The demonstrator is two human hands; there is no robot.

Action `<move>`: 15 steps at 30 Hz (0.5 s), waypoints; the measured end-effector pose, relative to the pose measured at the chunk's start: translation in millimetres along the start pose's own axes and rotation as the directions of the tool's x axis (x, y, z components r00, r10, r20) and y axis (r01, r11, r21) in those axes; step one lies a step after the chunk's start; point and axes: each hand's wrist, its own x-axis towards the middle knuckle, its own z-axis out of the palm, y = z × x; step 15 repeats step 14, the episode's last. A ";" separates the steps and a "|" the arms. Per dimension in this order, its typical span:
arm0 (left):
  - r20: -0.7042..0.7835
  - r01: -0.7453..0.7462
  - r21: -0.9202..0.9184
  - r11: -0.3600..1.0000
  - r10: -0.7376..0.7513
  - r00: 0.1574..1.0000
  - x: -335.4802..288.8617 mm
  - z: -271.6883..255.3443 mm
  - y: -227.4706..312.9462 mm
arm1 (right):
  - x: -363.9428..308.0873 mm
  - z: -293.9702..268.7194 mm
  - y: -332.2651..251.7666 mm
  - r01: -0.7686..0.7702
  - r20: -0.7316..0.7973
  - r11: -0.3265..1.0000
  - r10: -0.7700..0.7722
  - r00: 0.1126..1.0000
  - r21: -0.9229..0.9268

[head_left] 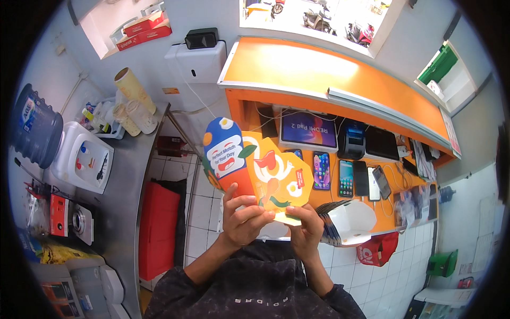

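A printed cardboard food box [284, 186], yellow on one face and blue and orange on the other, is held up in front of my chest. Cartoon eggs and a smiling mouth decorate it. My left hand [243, 219] grips its lower left part, with the fingers across the orange panel. The thumb and fingers of my right hand [306, 227] pinch its lower right edge. Just right of that hand, a nested stack of cartons [350, 222] with white insides and dark edges leans at the front of the orange table [321, 198].
Several phones [346, 178], a tablet box [309, 130] and a small dark printer [352, 139] sit under the orange shelf [297, 64]. At left, a steel counter [125, 183] carries a water dispenser [84, 157]. A red bin [158, 228] stands beside it on the floor.
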 end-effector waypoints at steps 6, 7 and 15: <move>0.202 0.088 -0.043 0.995 -0.077 0.976 14.6 -7.6 6.5 | 10.8 -18.3 8.8 -0.001 0.082 0.997 -0.005 0.997 0.072; 0.266 0.125 -0.050 0.991 -0.107 0.958 19.3 -14.3 9.2 | 13.2 -23.5 7.4 -0.027 0.165 0.998 0.017 0.986 0.057; 0.861 0.915 -0.007 0.404 -0.462 0.211 77.6 -40.4 -44.5 | 36.4 -38.8 -15.7 -0.075 0.588 0.990 0.129 0.799 -0.115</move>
